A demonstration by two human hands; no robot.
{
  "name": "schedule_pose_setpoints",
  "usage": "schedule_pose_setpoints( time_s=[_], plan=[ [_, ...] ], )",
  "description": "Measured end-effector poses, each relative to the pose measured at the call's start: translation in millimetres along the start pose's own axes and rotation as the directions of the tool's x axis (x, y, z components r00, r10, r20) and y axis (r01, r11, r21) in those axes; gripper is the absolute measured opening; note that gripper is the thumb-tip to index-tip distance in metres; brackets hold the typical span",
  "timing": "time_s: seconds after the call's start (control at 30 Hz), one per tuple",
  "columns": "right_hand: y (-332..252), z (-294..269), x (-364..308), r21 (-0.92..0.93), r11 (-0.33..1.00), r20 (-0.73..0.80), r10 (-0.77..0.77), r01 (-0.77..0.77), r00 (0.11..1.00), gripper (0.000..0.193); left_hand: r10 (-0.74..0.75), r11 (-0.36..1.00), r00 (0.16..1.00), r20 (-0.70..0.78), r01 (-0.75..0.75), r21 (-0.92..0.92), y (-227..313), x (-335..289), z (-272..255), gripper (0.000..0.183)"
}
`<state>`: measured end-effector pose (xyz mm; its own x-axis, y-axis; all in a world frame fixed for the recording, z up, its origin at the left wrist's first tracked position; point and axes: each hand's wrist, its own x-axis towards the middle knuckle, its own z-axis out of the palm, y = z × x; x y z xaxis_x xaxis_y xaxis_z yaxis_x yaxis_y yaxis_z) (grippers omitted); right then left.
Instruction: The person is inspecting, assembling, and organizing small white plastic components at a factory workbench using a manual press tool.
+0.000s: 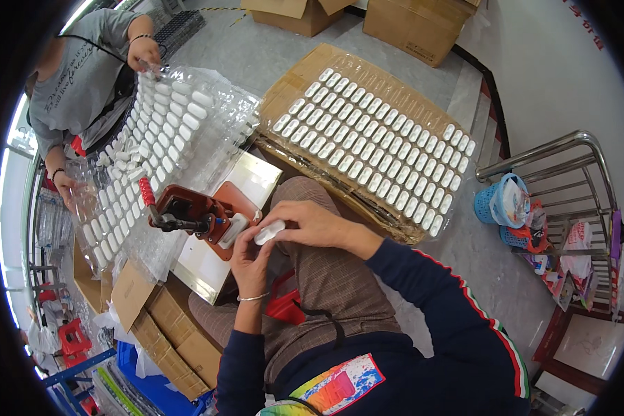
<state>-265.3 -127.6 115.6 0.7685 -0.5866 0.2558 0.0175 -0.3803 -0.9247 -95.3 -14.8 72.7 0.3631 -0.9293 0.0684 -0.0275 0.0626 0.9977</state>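
A small white oval plastic piece with a shiny face sits between my two hands, above my lap. My left hand pinches its near left end. The fingers of my right hand close on it from the right. Just beyond my left fingers is a red hand press with a red-gripped lever. A white block rests at the working end of the press. The press stands on a pale metal-edged board.
Rows of white oval pieces lie on a large carton ahead. Across on the left, a co-worker's hands hold a clear plastic sheet bearing similar pieces. An open carton stands left; a metal rack with blue baskets stands right.
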Motion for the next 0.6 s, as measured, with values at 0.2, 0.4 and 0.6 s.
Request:
schedule_pose_setpoints(
  time_s=[0.2, 0.4, 0.6],
  plan=[
    [6, -39, -41, 0.179, 0.934, -0.115, 0.332, -0.309, 0.936, 0.027, -0.094, 0.996, 0.976, 0.194, 0.091, 0.025, 18, 15, 46, 0.042],
    [35, -65, -58, 0.285, 0.945, -0.459, 0.279, -0.158, 0.843, 0.019, -0.140, 0.990, 0.963, 0.228, 0.135, 0.035, 6, 3, 48, 0.040],
    [67, -100, -86, 0.250, 0.939, -0.622, 0.343, -0.237, 0.704, 0.021, -0.027, 0.984, 0.969, 0.246, -0.017, 0.177, 25, 5, 64, 0.026]
  ],
)
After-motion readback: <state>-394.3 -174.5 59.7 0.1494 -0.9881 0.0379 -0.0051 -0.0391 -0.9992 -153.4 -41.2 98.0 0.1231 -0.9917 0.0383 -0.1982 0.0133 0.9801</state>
